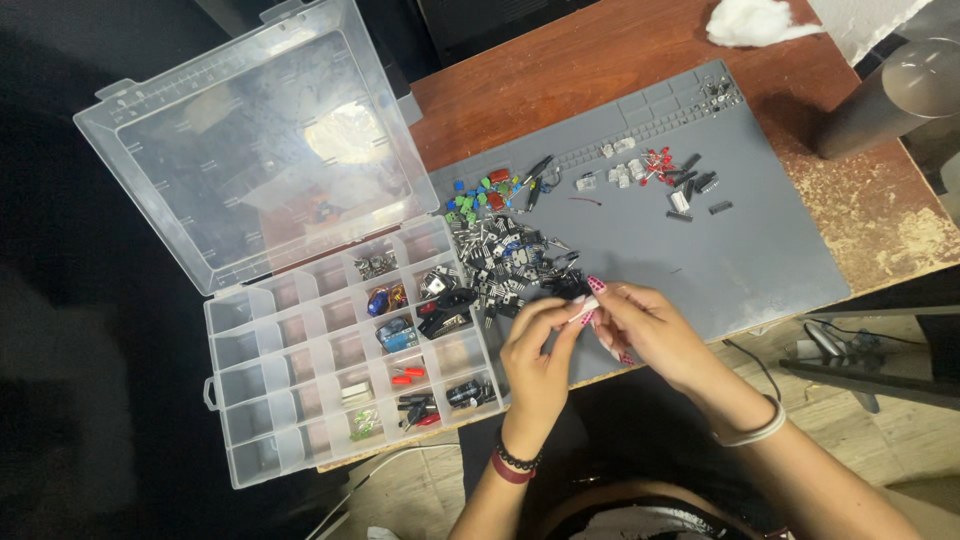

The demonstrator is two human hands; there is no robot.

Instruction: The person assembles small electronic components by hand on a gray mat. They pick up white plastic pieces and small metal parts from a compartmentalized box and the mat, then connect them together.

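The grey mat [740, 240] lies bare to the right; a pile of black components [505, 262] and the open organizer box [330, 370] crowd the left.

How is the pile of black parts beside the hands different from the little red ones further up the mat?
The black pile is large and dense, spread beside the organizer box; the red parts form a small loose cluster near the mat's far edge. The black pile lies right by both hands; the red parts lie apart from them. Both rest on the grey mat.
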